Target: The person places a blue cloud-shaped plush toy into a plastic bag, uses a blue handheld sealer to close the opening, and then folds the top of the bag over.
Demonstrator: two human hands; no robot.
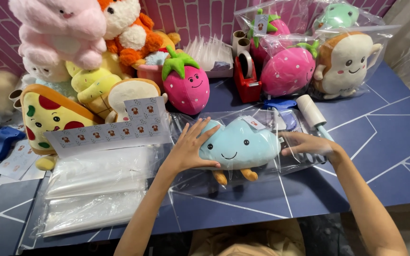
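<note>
A light blue cloud plush (240,144) with a smiling face and orange feet lies inside a clear plastic bag (188,178) on the blue table (385,142). My left hand (191,147) rests flat with spread fingers on the bag over the plush's left side. My right hand (309,144) presses the bag's right end, just past the plush. A small paper tag (254,123) sits at the plush's top.
A stack of clear bags (96,189) and a sheet of stickers (115,130) lie at left. Behind stand loose plush toys, a strawberry plush (186,85), a red tape dispenser (246,76), bagged plush toys (290,68) and a lint roller (312,111).
</note>
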